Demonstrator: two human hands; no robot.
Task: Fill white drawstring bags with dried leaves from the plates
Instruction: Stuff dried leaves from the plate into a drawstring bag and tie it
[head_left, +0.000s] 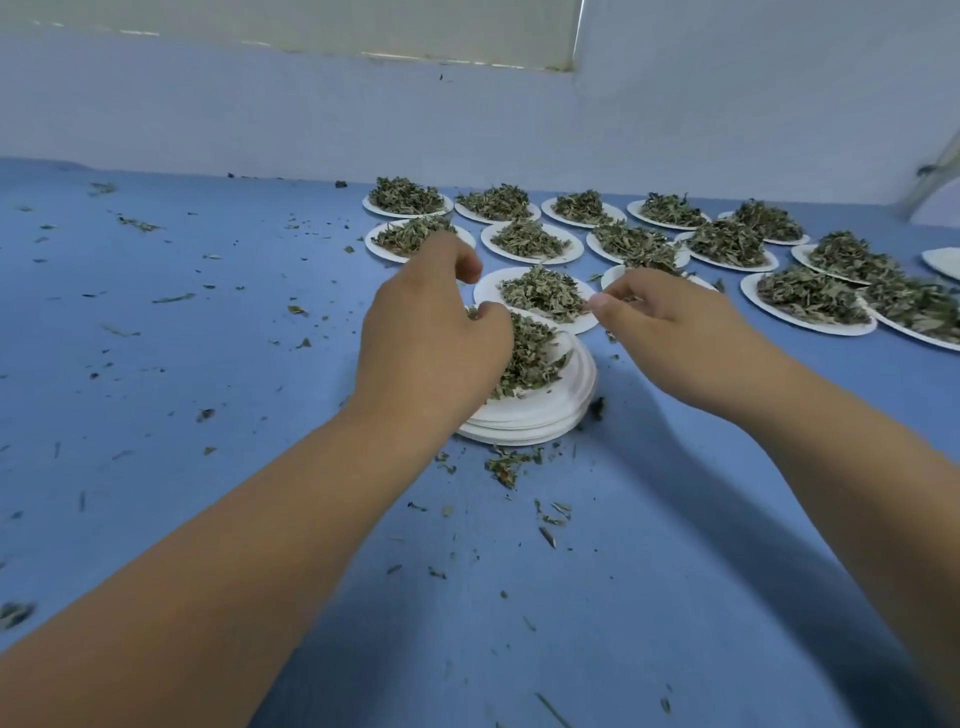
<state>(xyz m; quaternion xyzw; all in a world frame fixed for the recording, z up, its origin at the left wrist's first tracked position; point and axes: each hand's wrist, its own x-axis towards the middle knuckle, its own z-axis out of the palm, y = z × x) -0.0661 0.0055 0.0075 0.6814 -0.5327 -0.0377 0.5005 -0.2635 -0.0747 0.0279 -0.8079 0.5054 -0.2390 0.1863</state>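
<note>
Leaves (530, 358) heap on my near stack of plates (535, 415). Left hand (426, 332) curls loosely over them; right hand (660, 317) pinches a leaf.

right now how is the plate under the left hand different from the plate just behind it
The near plate tops a stack of white plates, and the left hand covers part of its leaves. The plate behind it lies single and flat on the blue table, its heap untouched and in full view. The right hand hovers beside it, fingers pinched. Both are white and hold dried green leaves.
</note>
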